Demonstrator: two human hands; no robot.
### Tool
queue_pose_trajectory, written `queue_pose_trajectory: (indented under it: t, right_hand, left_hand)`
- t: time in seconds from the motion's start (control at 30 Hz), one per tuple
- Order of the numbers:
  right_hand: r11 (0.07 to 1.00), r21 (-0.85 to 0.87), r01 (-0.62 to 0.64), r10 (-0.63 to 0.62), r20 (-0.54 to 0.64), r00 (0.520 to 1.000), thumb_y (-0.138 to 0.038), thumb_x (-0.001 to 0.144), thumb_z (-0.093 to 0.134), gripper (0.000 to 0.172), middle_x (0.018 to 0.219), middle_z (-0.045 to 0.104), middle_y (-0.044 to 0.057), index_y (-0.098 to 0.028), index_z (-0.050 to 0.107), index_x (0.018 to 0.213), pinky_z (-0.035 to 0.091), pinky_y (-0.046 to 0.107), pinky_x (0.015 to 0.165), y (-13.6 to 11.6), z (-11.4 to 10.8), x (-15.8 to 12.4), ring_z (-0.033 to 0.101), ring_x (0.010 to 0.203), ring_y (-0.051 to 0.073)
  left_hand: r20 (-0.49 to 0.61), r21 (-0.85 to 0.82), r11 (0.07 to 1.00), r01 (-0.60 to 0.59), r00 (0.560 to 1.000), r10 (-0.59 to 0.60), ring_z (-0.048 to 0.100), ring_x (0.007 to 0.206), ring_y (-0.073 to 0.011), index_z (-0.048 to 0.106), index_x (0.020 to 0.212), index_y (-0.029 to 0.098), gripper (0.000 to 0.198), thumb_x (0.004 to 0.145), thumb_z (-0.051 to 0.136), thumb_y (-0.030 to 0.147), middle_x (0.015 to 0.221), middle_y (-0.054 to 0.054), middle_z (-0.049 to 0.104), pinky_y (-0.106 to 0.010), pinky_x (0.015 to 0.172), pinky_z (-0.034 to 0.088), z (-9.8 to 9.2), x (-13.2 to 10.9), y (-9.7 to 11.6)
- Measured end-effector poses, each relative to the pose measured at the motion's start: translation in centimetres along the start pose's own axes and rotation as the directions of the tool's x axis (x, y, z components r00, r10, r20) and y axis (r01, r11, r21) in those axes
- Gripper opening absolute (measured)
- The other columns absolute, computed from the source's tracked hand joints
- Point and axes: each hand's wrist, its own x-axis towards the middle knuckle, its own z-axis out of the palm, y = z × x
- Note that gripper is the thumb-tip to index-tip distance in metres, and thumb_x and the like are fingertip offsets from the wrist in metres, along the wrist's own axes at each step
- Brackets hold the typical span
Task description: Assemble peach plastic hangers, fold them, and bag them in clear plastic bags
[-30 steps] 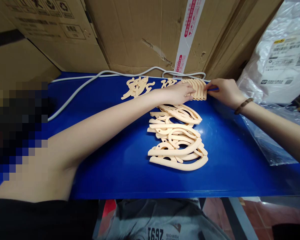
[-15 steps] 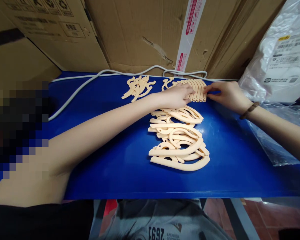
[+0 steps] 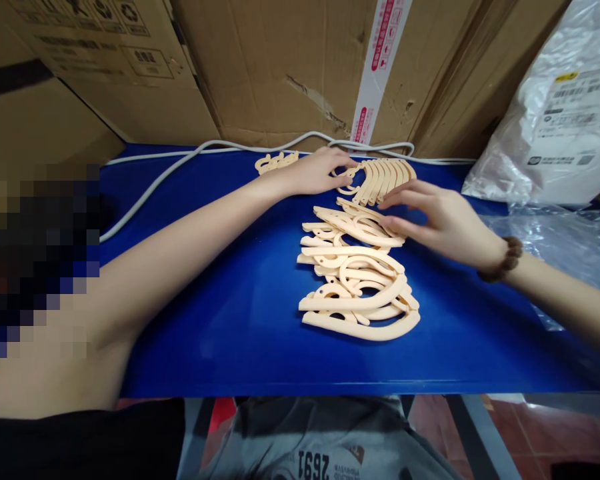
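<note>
My left hand [image 3: 323, 170] rests palm down at the back of the table, its fingers apart over small hook-shaped cream plastic pieces [image 3: 349, 189]. To its right lies a neat row of curved cream plastic arms [image 3: 383, 179], which look like folding hanger parts. My right hand [image 3: 437, 213] hovers at the near right side of that row, thumb and fingers spread. Its thumb tip is by the far end of a loose pile of larger curved hanger arms [image 3: 360, 310]; whether it touches them I cannot tell. Behind my left forearm shows another heap of small hook pieces [image 3: 275, 162], partly hidden.
A white cable [image 3: 180, 155] runs along the back of the blue table [image 3: 220, 333]. Large cardboard boxes [image 3: 280, 67] stand behind it. At right are a white labelled plastic package [image 3: 545, 133] and a clear plastic bag [image 3: 530, 240].
My left hand has moved left, off the row onto the hook pieces. My right hand has come left and nearer, its fingers opening. The row now looks more fanned out.
</note>
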Motion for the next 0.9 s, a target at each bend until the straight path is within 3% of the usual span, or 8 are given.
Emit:
queue_pose_trajectory:
  t: [0.07,0.2,0.47,0.63,0.73,0.9]
  right_hand:
    - [0.998,0.068,-0.002,-0.003,0.080,0.997,-0.056,0.098,0.051,0.042,0.123,0.069,0.012,-0.023,0.072,0.112,0.051,0.045,0.096,-0.8,0.3,-0.2,0.066,0.111,0.030]
    - [0.990,0.138,-0.024,0.005,0.140,0.990,-0.054,0.101,0.047,0.041,0.123,0.071,0.010,-0.025,0.071,0.117,0.052,0.044,0.095,-1.5,0.5,-0.7,0.067,0.111,0.029]
    - [0.976,0.216,0.004,-0.037,0.149,0.988,-0.049,0.100,0.052,0.036,0.122,0.072,0.009,-0.023,0.070,0.118,0.052,0.044,0.097,-1.8,0.3,-0.9,0.067,0.112,0.027]
    - [0.976,0.217,0.013,-0.047,0.154,0.987,-0.049,0.100,0.052,0.037,0.121,0.072,0.009,-0.022,0.071,0.118,0.052,0.043,0.096,-1.6,0.3,-0.7,0.068,0.111,0.026]
    - [0.974,0.226,0.015,-0.050,0.153,0.987,-0.048,0.099,0.053,0.036,0.121,0.073,0.009,-0.023,0.071,0.118,0.052,0.043,0.096,-1.4,0.2,-0.7,0.068,0.111,0.026]
    - [0.970,0.242,0.018,-0.058,0.161,0.985,-0.048,0.099,0.054,0.036,0.123,0.073,0.007,-0.024,0.070,0.119,0.052,0.043,0.097,-1.4,0.1,-0.7,0.068,0.112,0.026]
  left_hand:
    - [-0.003,-0.008,1.000,0.015,1.000,-0.015,0.050,0.137,-0.0274,0.055,0.145,0.014,0.056,0.099,0.046,0.043,0.149,-0.014,0.056,-0.041,0.119,0.034,0.5,-0.2,0.0]
    - [-0.026,-0.003,0.998,0.067,0.997,-0.067,0.054,0.130,-0.0263,0.061,0.136,0.017,0.048,0.098,0.047,0.042,0.141,-0.011,0.062,-0.038,0.114,0.039,0.7,-0.5,0.1]
    - [-0.017,0.038,0.991,0.127,0.992,-0.127,0.055,0.130,-0.0272,0.059,0.138,0.016,0.048,0.098,0.048,0.038,0.143,-0.012,0.061,-0.038,0.113,0.040,0.1,-1.7,0.4]
    - [0.022,0.104,0.993,0.054,0.998,-0.056,0.041,0.145,-0.0270,0.048,0.152,0.015,0.053,0.104,0.041,0.037,0.157,-0.012,0.047,-0.040,0.122,0.029,0.4,-1.7,0.8]
    - [0.029,0.125,0.992,0.034,0.999,-0.038,0.043,0.142,-0.0282,0.054,0.147,0.015,0.050,0.105,0.040,0.039,0.152,-0.013,0.052,-0.042,0.121,0.031,0.7,-1.7,1.0]
    - [-0.045,0.210,0.972,0.103,0.994,-0.096,0.052,0.130,-0.0323,0.063,0.135,0.013,0.045,0.104,0.041,0.036,0.136,-0.016,0.062,-0.046,0.112,0.040,0.7,-2.2,1.4]
